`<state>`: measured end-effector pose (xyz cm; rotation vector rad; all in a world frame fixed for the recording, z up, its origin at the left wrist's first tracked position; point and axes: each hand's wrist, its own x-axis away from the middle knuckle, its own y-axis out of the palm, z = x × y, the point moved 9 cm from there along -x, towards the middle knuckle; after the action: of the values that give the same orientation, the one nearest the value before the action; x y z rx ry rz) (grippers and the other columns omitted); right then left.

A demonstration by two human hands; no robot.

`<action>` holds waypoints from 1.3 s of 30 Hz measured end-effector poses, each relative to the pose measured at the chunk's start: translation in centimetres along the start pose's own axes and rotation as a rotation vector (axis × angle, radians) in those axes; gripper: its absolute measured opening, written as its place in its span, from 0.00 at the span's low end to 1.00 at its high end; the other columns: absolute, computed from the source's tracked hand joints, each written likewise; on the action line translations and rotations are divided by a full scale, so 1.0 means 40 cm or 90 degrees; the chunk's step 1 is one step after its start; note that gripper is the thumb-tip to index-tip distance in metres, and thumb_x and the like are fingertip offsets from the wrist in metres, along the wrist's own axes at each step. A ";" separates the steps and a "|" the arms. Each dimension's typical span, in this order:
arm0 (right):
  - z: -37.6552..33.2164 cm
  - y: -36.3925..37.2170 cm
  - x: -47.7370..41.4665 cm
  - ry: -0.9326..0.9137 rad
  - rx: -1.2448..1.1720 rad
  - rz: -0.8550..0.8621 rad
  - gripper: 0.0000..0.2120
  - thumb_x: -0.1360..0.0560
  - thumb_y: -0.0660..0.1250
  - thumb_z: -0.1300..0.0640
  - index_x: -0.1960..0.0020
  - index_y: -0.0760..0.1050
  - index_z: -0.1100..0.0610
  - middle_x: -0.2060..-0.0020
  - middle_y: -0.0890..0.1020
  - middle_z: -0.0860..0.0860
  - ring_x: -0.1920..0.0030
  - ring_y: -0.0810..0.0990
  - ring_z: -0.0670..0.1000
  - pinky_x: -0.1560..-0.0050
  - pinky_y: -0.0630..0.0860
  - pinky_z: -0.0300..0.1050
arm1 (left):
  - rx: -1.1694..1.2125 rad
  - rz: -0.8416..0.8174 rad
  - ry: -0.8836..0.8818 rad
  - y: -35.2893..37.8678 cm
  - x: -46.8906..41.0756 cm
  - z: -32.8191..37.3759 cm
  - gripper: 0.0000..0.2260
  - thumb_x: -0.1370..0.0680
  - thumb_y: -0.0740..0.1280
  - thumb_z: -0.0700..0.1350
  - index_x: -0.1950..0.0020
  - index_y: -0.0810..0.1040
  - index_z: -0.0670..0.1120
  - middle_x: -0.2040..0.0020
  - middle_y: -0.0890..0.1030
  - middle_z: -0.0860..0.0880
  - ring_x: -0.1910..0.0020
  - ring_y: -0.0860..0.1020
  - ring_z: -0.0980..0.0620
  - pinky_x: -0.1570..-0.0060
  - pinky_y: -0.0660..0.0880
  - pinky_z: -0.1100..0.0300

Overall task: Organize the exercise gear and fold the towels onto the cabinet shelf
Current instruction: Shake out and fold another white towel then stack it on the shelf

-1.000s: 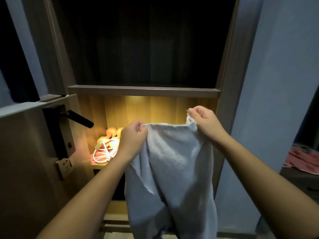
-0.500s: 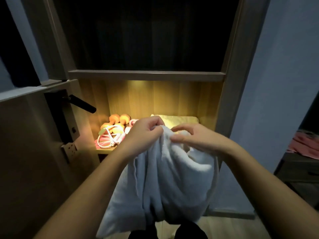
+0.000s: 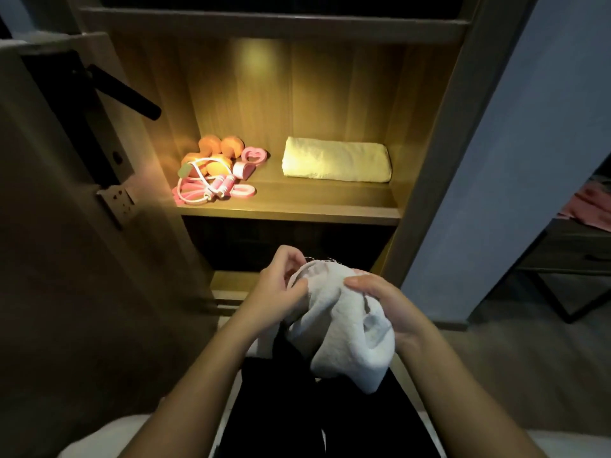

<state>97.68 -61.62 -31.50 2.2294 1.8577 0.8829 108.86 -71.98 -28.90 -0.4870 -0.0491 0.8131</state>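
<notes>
A white towel (image 3: 347,325) hangs bunched between my hands, low in front of the cabinet. My left hand (image 3: 281,289) pinches its top edge, and my right hand (image 3: 390,309) grips the fold from the right side. On the lit cabinet shelf (image 3: 287,211) above lies a folded towel (image 3: 335,159) at the right. At the shelf's left sit orange dumbbells (image 3: 215,150), a pink and white jump rope (image 3: 205,186) and small pink gear (image 3: 253,157).
The open cabinet door (image 3: 66,226) with a black handle (image 3: 129,94) stands close on the left. A blue wall (image 3: 515,160) rises on the right, with a dark table (image 3: 575,249) and pink cloth (image 3: 591,203) beyond. My dark-clad legs are below the towel.
The towel was held spread wide at shelf height; my hands have come together and dropped low, bunching it. The view has tilted down, showing the folded towel on the shelf.
</notes>
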 end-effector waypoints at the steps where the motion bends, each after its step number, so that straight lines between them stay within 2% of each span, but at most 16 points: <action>1: 0.031 -0.004 0.005 0.026 -0.033 -0.005 0.31 0.34 0.73 0.54 0.34 0.73 0.66 0.43 0.76 0.63 0.39 0.73 0.61 0.28 0.63 0.60 | 0.016 0.020 -0.009 0.007 0.017 -0.029 0.13 0.24 0.67 0.46 0.49 0.68 0.62 0.52 0.75 0.64 0.50 0.76 0.64 0.51 0.73 0.64; 5: 0.113 -0.024 0.021 0.070 -0.100 0.031 0.29 0.34 0.73 0.58 0.36 0.73 0.68 0.48 0.80 0.65 0.45 0.79 0.62 0.36 0.71 0.58 | 0.044 0.030 -0.046 0.050 0.073 -0.132 0.19 0.26 0.68 0.44 0.46 0.67 0.66 0.48 0.76 0.67 0.44 0.76 0.65 0.44 0.72 0.64; 9: 0.158 -0.024 0.041 0.125 -0.154 0.011 0.27 0.42 0.79 0.57 0.48 0.80 0.69 0.56 0.82 0.64 0.54 0.83 0.59 0.47 0.78 0.50 | -0.013 0.057 -0.084 0.068 0.088 -0.203 0.24 0.24 0.65 0.36 0.46 0.66 0.67 0.47 0.76 0.71 0.45 0.74 0.71 0.48 0.71 0.68; 12: 0.158 -0.023 0.066 0.126 -0.199 -0.015 0.25 0.45 0.82 0.58 0.51 0.82 0.69 0.57 0.82 0.63 0.55 0.83 0.59 0.48 0.79 0.51 | -0.002 0.126 -0.096 0.061 0.092 -0.226 0.23 0.23 0.65 0.35 0.52 0.68 0.66 0.51 0.81 0.63 0.48 0.78 0.66 0.50 0.74 0.66; 14: 0.148 -0.035 0.080 0.108 -0.202 -0.002 0.26 0.45 0.82 0.57 0.51 0.83 0.68 0.55 0.82 0.64 0.54 0.84 0.60 0.50 0.81 0.52 | -0.054 0.115 -0.030 0.077 0.089 -0.207 0.20 0.24 0.66 0.36 0.57 0.71 0.64 0.47 0.80 0.61 0.45 0.77 0.63 0.46 0.74 0.66; 17: 0.144 -0.031 0.096 0.110 -0.255 -0.032 0.30 0.48 0.83 0.57 0.50 0.83 0.68 0.54 0.82 0.65 0.55 0.84 0.61 0.54 0.82 0.53 | -0.104 0.062 0.050 0.119 0.079 -0.185 0.15 0.24 0.67 0.39 0.54 0.78 0.61 0.38 0.74 0.64 0.37 0.70 0.67 0.40 0.65 0.76; 19: 0.136 -0.015 0.108 0.114 -0.259 -0.065 0.28 0.43 0.83 0.59 0.47 0.81 0.70 0.53 0.82 0.67 0.53 0.84 0.64 0.52 0.81 0.56 | -0.086 0.033 0.043 0.140 0.061 -0.186 0.14 0.22 0.65 0.40 0.44 0.79 0.58 0.37 0.74 0.62 0.37 0.70 0.67 0.38 0.67 0.70; 21: 0.119 0.018 0.129 0.103 -0.288 -0.123 0.21 0.30 0.74 0.62 0.42 0.77 0.74 0.48 0.80 0.71 0.46 0.81 0.68 0.45 0.78 0.60 | -0.055 -0.006 0.012 0.158 0.036 -0.189 0.16 0.21 0.63 0.38 0.39 0.78 0.55 0.39 0.77 0.60 0.39 0.73 0.64 0.37 0.72 0.60; 23: 0.108 0.008 0.133 0.080 -0.257 -0.088 0.18 0.27 0.71 0.64 0.41 0.76 0.74 0.48 0.80 0.71 0.45 0.81 0.67 0.45 0.78 0.60 | -0.050 -0.082 -0.003 0.188 0.014 -0.178 0.14 0.21 0.63 0.39 0.40 0.78 0.56 0.43 0.79 0.61 0.42 0.76 0.63 0.39 0.75 0.55; 25: 0.135 -0.051 0.121 0.082 -0.221 -0.004 0.18 0.32 0.74 0.63 0.44 0.79 0.69 0.56 0.84 0.65 0.55 0.85 0.62 0.57 0.82 0.55 | -0.054 -0.173 -0.022 0.227 0.004 -0.170 0.14 0.21 0.65 0.42 0.40 0.77 0.57 0.45 0.80 0.62 0.44 0.77 0.63 0.41 0.76 0.54; 27: 0.146 -0.114 0.124 0.059 -0.181 0.092 0.15 0.31 0.69 0.60 0.46 0.78 0.65 0.60 0.85 0.61 0.61 0.86 0.59 0.64 0.82 0.52 | -0.040 -0.244 -0.045 0.259 0.002 -0.166 0.16 0.22 0.66 0.44 0.36 0.75 0.58 0.42 0.79 0.62 0.42 0.76 0.63 0.40 0.76 0.53; 29: 0.157 -0.126 0.128 0.076 -0.211 0.099 0.15 0.27 0.67 0.58 0.47 0.82 0.67 0.55 0.84 0.63 0.56 0.85 0.61 0.59 0.82 0.54 | -0.022 -0.279 -0.042 0.279 0.003 -0.158 0.18 0.23 0.68 0.46 0.34 0.73 0.58 0.40 0.77 0.61 0.40 0.75 0.62 0.38 0.75 0.54; 31: 0.156 -0.115 0.142 0.099 -0.211 0.066 0.19 0.31 0.73 0.57 0.45 0.82 0.67 0.48 0.82 0.66 0.50 0.84 0.63 0.52 0.81 0.57 | -0.027 -0.271 -0.010 0.278 0.005 -0.152 0.16 0.23 0.69 0.46 0.37 0.74 0.56 0.41 0.77 0.60 0.40 0.75 0.60 0.39 0.74 0.55; 34: 0.144 -0.092 0.149 0.102 -0.214 -0.003 0.24 0.42 0.81 0.58 0.48 0.83 0.67 0.51 0.83 0.66 0.52 0.84 0.63 0.55 0.81 0.55 | -0.077 -0.216 0.045 0.261 0.011 -0.156 0.09 0.26 0.70 0.46 0.48 0.76 0.55 0.49 0.75 0.60 0.47 0.74 0.58 0.46 0.74 0.55; 37: 0.138 -0.073 0.147 0.098 -0.216 -0.035 0.22 0.34 0.76 0.57 0.44 0.82 0.66 0.47 0.82 0.65 0.46 0.83 0.63 0.49 0.80 0.55 | -0.136 -0.102 0.042 0.217 0.009 -0.173 0.09 0.29 0.72 0.51 0.60 0.72 0.60 0.50 0.70 0.63 0.47 0.72 0.54 0.47 0.70 0.54; 39: 0.140 -0.063 0.148 0.104 -0.217 -0.040 0.23 0.30 0.72 0.57 0.39 0.78 0.67 0.42 0.80 0.66 0.41 0.80 0.64 0.42 0.77 0.57 | -0.213 -0.082 0.059 0.200 0.003 -0.177 0.11 0.31 0.73 0.53 0.65 0.71 0.62 0.39 0.69 0.62 0.35 0.67 0.54 0.38 0.63 0.53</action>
<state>98.76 -53.94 -35.07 1.9347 1.6746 1.2927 105.06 -70.02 -38.70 -0.8276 -0.1312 0.6576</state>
